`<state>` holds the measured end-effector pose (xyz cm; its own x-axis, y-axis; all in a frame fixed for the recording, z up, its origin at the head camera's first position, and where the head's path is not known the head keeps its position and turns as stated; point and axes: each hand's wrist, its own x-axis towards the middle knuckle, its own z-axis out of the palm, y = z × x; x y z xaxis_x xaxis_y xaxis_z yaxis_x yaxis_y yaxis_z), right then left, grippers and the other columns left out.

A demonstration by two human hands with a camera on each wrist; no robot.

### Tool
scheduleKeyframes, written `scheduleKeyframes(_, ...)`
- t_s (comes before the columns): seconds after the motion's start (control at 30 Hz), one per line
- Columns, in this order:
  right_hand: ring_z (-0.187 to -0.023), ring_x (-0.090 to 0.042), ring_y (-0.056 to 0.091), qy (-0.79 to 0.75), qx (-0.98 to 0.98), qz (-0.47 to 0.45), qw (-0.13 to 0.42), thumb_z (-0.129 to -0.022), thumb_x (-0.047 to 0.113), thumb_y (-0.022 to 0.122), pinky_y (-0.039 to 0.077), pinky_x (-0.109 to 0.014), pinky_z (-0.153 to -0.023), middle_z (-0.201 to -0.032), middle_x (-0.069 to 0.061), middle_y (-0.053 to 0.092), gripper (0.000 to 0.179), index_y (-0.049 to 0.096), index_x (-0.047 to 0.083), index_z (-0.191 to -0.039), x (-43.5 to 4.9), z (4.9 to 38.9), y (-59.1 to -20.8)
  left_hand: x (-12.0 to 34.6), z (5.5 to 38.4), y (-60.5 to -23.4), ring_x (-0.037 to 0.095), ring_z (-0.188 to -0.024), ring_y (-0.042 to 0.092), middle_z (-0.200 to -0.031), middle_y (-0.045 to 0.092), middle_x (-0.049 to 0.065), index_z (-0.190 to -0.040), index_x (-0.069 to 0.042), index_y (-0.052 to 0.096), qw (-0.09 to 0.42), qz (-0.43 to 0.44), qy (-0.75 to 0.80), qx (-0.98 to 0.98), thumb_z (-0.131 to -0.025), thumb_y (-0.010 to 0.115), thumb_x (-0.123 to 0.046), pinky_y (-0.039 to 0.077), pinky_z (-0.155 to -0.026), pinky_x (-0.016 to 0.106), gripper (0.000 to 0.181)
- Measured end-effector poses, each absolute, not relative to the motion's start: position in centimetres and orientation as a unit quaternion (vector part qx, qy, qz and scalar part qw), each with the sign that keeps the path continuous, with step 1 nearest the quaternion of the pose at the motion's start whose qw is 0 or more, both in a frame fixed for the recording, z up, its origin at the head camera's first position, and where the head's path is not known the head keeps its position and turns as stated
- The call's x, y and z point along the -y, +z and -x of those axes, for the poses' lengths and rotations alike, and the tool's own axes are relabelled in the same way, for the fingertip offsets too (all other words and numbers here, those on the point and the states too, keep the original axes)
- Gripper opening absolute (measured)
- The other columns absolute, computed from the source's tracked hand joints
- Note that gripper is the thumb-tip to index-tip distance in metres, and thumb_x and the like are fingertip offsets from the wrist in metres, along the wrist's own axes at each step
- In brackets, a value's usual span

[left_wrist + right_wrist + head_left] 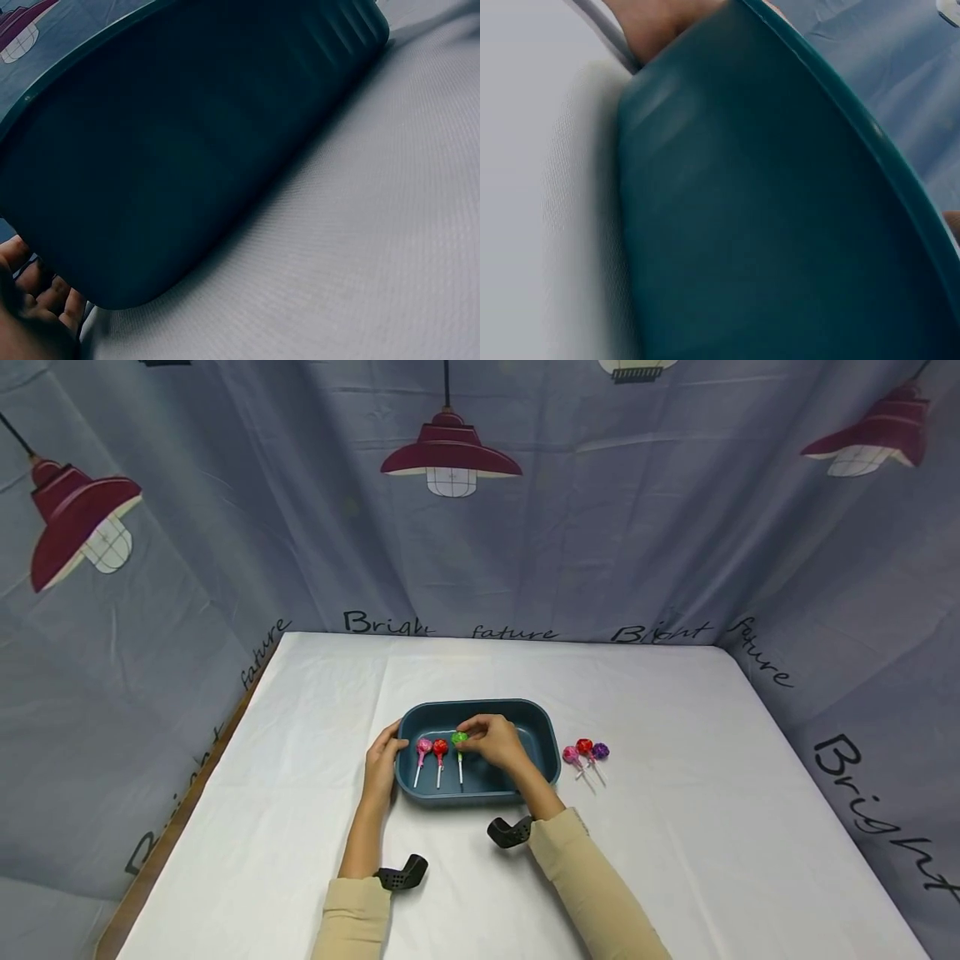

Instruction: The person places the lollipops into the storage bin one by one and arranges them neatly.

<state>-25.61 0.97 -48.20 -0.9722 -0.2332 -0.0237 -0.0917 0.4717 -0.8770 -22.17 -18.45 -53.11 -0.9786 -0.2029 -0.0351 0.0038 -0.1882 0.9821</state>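
Right hand (495,742) pinches the green lollipop (460,739) inside the tray (547,752); left hand (384,760) (fingers relaxed) rests on the rim at 9 o'clock; three loose lollipops (586,750) lie at 3 o'clock.

Smooth matt plastic tray (551,752), woven white tablecloth (675,710), shiny-wrapped lollipops (585,750)

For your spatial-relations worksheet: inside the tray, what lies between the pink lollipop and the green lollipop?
In the head view, a red lollipop lies between the pink lollipop and green lollipop in the tray.

The backdrop curtain (525,552) reads "Bright future" repeatedly along its lower edge.
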Motion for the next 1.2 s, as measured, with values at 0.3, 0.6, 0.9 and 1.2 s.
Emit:
scheduleKeyframes(0.3, -0.069, -0.012, 0.062, -0.487, -0.864, 0.097, 0.083, -0.071, 0.007, 0.077, 0.047, -0.026, -0.062, -0.083, -0.006, 0.068, 0.019, 0.07, 0.004, -0.089, -0.42, 25.66, -48.46, 18.49, 22.36, -53.42, 0.015, -0.127, 0.037, -0.134, 0.048, 0.007, -0.128, -0.004, 0.053, 0.074, -0.085, -0.761, 0.638, -0.084, 0.048, -0.007, 0.026, -0.105, 0.031, 0.045)
scheduleKeyframes(0.6, -0.07, -0.014, 0.064, -0.453, -0.88, 0.13, 0.064, -0.071, 0.006, 0.077, 0.05, -0.029, -0.065, -0.082, -0.006, 0.068, 0.019, 0.07, 0.003, -0.088, -0.29, 25.76, -48.76, 18.4, 22.43, -53.48, 0.014, -0.126, 0.038, -0.133, 0.049, 0.007, -0.127, -0.003, 0.053, 0.072, -0.087, -0.766, 0.633, -0.084, 0.048, -0.007, 0.026, -0.105, 0.03, 0.044)
scheduleKeyframes(0.9, -0.07, -0.014, 0.062, -0.433, -0.891, 0.125, 0.058, -0.07, 0.005, 0.077, 0.049, -0.028, -0.066, -0.08, -0.006, 0.068, 0.018, 0.07, 0.003, -0.086, -0.4, 25.8, -48.91, 18.39, 22.47, -53.47, 0.016, -0.126, 0.038, -0.133, 0.049, 0.009, -0.127, -0.002, 0.054, 0.08, -0.086, -0.762, 0.637, -0.083, 0.049, -0.006, 0.026, -0.105, 0.031, 0.045)
scheduleKeyframes(1.2, -0.07, -0.015, 0.059, -0.422, -0.896, 0.123, 0.058, -0.071, 0.004, 0.077, 0.048, -0.026, -0.063, -0.079, -0.006, 0.067, 0.017, 0.069, 0.003, -0.086, -0.31, 25.92, -49.04, 18.4, 22.58, -53.52, 0.016, -0.125, 0.039, -0.132, 0.05, 0.009, -0.126, -0.002, 0.054, 0.083, -0.087, -0.76, 0.638, -0.082, 0.049, -0.006, 0.027, -0.104, 0.03, 0.044)
